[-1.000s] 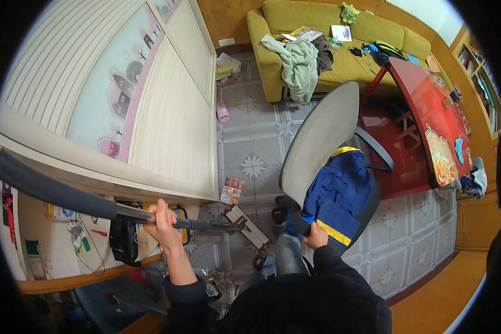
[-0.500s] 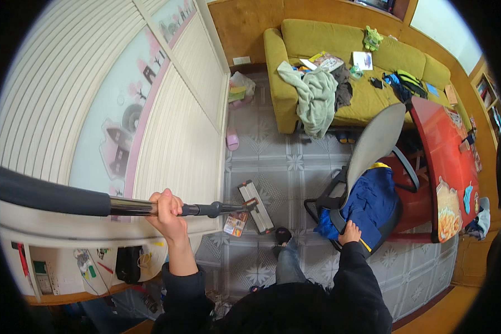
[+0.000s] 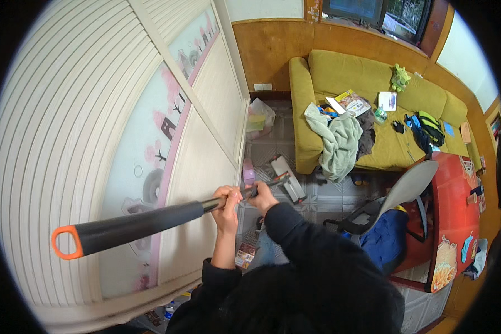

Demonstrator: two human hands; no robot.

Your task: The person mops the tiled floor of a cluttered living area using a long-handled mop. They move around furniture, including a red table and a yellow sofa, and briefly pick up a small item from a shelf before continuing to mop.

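Note:
A flat mop (image 3: 139,227) with a black padded grip and an orange loop end slants across the view. My left hand (image 3: 227,210) is closed around its pole, just below the padded part. Farther down the pole, my right hand (image 3: 261,196) also grips it, close beside the left one. The rectangular mop head (image 3: 287,179) lies on the grey tiled floor, between the white wardrobe (image 3: 209,167) and the sofa. Near my feet is a small printed card or packet (image 3: 245,255), partly hidden by my arms.
A pink slipper (image 3: 249,171) and a plastic bag (image 3: 260,117) lie along the wardrobe. The yellow-green sofa (image 3: 306,136) holds clothes, books and a backpack. To the right, an office chair (image 3: 409,186) with a blue garment stands against a red table (image 3: 453,195).
My right hand has let go of the chair with the blue garment and taken hold of the mop pole. The mop head has moved farther away, toward the sofa. My view has shifted.

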